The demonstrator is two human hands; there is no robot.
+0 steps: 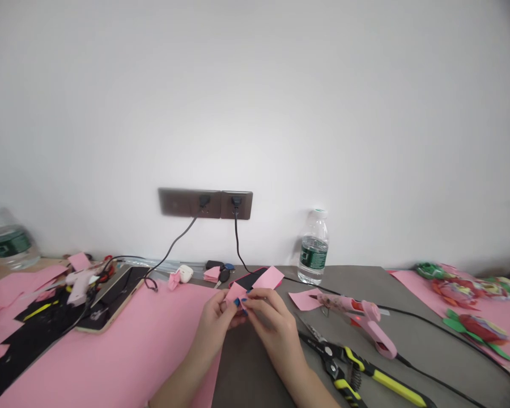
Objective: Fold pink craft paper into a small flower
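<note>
Between my two hands, a small piece of pink paper [236, 291] is pinched above the grey table. My left hand [215, 320] grips it from the left with the thumb and fingers pressed together. On its right side, my right hand [276, 323] holds the same piece with its fingertips. The fingers partly cover the paper, so its full shape is hidden. Just behind my right fingers lies another pink paper square [269, 278], on top of something dark. To the right, a pink glue gun [357, 309] rests with its nozzle on a pink paper piece [305, 300].
Yellow-and-black pliers [340, 362] lie right of my right arm. A water bottle [313, 249] stands by the wall. A phone [114, 297] and a large pink sheet [153, 340] are at left. Paper flowers [480, 328] lie far right. Cords run from the wall socket [206, 204].
</note>
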